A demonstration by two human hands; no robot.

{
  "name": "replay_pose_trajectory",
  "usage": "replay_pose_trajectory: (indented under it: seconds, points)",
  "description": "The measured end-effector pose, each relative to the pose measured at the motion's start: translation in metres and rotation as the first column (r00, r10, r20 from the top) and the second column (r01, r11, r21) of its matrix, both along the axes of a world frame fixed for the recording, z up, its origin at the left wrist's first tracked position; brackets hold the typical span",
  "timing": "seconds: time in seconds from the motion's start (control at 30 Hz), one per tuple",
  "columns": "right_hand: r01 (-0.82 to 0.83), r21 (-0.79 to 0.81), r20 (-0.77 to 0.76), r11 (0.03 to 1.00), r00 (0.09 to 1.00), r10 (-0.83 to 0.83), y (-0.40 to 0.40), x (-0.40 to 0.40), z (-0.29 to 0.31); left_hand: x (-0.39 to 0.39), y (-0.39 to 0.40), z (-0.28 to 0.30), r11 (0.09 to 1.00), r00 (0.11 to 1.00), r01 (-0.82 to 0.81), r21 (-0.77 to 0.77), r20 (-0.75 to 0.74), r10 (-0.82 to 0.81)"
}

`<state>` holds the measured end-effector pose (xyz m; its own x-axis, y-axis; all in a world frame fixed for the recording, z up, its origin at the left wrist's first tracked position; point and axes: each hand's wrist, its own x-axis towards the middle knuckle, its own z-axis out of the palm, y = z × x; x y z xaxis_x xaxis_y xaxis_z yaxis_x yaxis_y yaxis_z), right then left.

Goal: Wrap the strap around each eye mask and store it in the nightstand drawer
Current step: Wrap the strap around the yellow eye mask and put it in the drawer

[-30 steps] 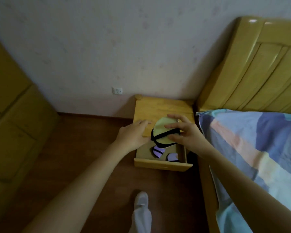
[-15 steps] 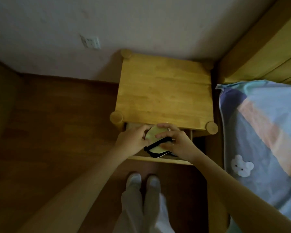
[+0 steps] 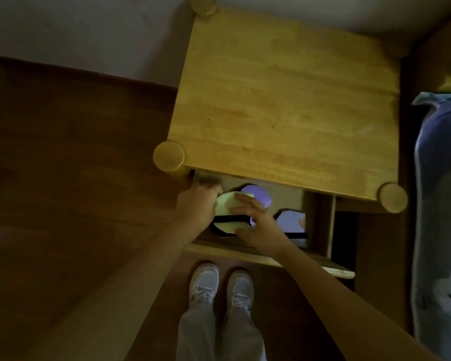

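Observation:
A pale yellow-green eye mask [image 3: 228,208] with a black strap [image 3: 225,219] wrapped around it sits inside the open nightstand drawer [image 3: 245,252]. My left hand [image 3: 197,208] holds its left edge with curled fingers. My right hand [image 3: 258,225] lies on top of it, fingers spread over the mask. Two purple eye masks lie in the drawer too: one [image 3: 258,195] just behind my right hand, another [image 3: 290,221] to its right with a black strap below it.
The wooden nightstand top [image 3: 284,100] overhangs the back of the drawer. A bed with a striped blue cover [image 3: 443,204] stands at the right. My feet in white shoes [image 3: 220,285] are on the dark wooden floor just in front of the drawer.
Both hands have lowered the yellow-green mask from above the drawer down into it. The view has tilted down and come closer to the nightstand.

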<state>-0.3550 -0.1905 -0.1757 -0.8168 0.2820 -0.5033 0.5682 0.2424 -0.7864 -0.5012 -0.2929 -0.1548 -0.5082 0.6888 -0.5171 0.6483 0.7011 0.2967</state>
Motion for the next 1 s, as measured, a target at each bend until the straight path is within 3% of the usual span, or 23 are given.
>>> replay_pose_trajectory:
  seconds: [0.13, 0.2, 0.3, 0.37, 0.43, 0.57, 0.63, 0.8, 1.0]
  points:
    - [-0.085, -0.011, 0.091, 0.996, 0.992, 0.086, -0.003, -0.012, -0.025, -0.002, 0.000, -0.018, 0.977, 0.982, 0.140, -0.163, -0.101, -0.158]
    - [-0.216, 0.019, 0.151, 0.976, 0.966, 0.211, -0.006, -0.013, -0.037, 0.000, 0.001, -0.028, 0.936, 0.953, 0.239, -0.260, -0.124, -0.278]
    - [-0.424, 0.260, 0.250, 0.868, 0.897, 0.364, -0.002, -0.011, -0.049, 0.001, 0.003, -0.041, 0.893, 0.914, 0.308, -0.327, -0.159, -0.374]
    - [-0.455, 0.463, 0.302, 0.761, 0.888, 0.347, 0.004, -0.012, -0.053, -0.001, 0.004, -0.049, 0.883, 0.902, 0.319, -0.345, -0.175, -0.395]
    - [-0.427, 0.564, 0.358, 0.707, 0.898, 0.257, 0.011, -0.015, -0.057, -0.003, 0.006, -0.055, 0.888, 0.902, 0.307, -0.342, -0.195, -0.386]
    - [-0.410, 0.498, 0.517, 0.764, 0.848, 0.118, 0.034, -0.026, -0.071, -0.004, 0.006, -0.065, 0.897, 0.897, 0.294, -0.331, -0.227, -0.378]
    - [-0.438, 0.447, 0.524, 0.780, 0.835, 0.168, 0.044, -0.026, -0.081, -0.003, 0.006, -0.069, 0.896, 0.901, 0.291, -0.335, -0.219, -0.375]
    - [-0.635, 0.408, 0.471, 0.656, 0.762, 0.445, 0.043, -0.013, -0.085, -0.005, 0.004, -0.074, 0.900, 0.899, 0.298, -0.318, -0.223, -0.377]
    - [-0.584, 0.430, 0.400, 0.689, 0.807, 0.434, 0.039, 0.004, -0.070, -0.004, 0.012, -0.065, 0.869, 0.844, 0.398, -0.294, -0.252, -0.472]
